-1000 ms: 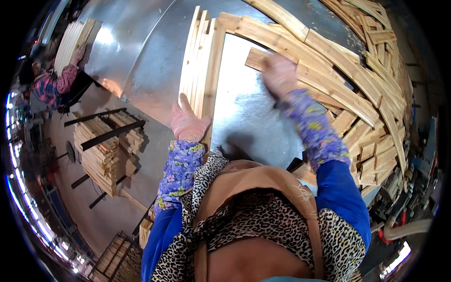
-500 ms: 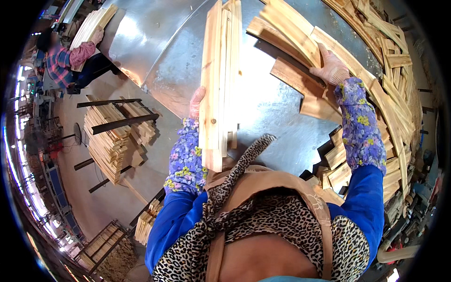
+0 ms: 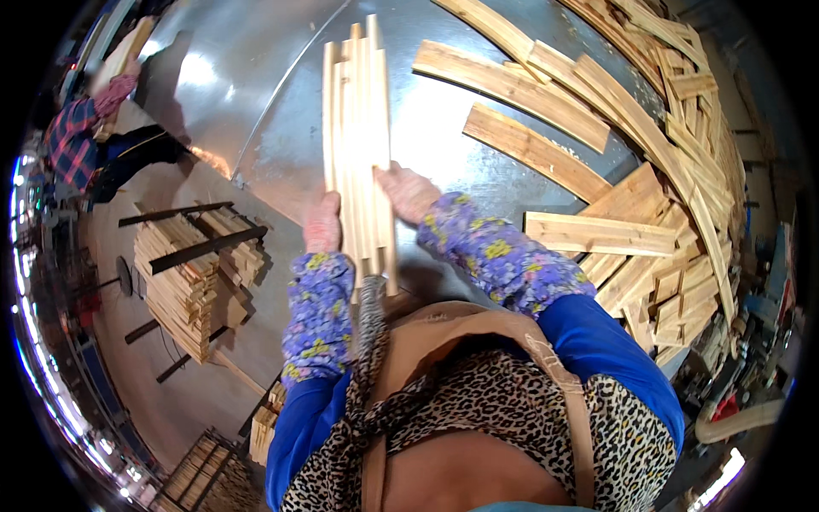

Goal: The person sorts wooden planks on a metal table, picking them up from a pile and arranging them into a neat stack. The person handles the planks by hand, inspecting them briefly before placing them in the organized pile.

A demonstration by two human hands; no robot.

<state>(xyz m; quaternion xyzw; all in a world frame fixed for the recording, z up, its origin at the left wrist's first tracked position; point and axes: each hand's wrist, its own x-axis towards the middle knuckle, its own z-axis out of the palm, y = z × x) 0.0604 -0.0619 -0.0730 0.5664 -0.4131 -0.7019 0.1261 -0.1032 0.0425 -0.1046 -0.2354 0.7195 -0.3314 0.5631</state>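
Between my two hands stands a bundle of narrow wooden boards, set on edge side by side on the metal table. Their ends are uneven, some reaching farther out at the far and near ends. My left hand presses against the left side of the bundle, its fingers partly hidden. From the right side my right hand grips it, thumb over the top edge. Several loose boards lie flat to the right, among them a long board, a shorter board and a near board.
A tangled heap of boards borders the table's right side. On the floor at left, a stack of boards rests between dark metal bars. Another person in a checked shirt handles boards at the far left.
My right hand has left the loose boards on the right and come over to the bundle. One board now lies crosswise at near right. The bundle's boards sit closer together, shifted left.
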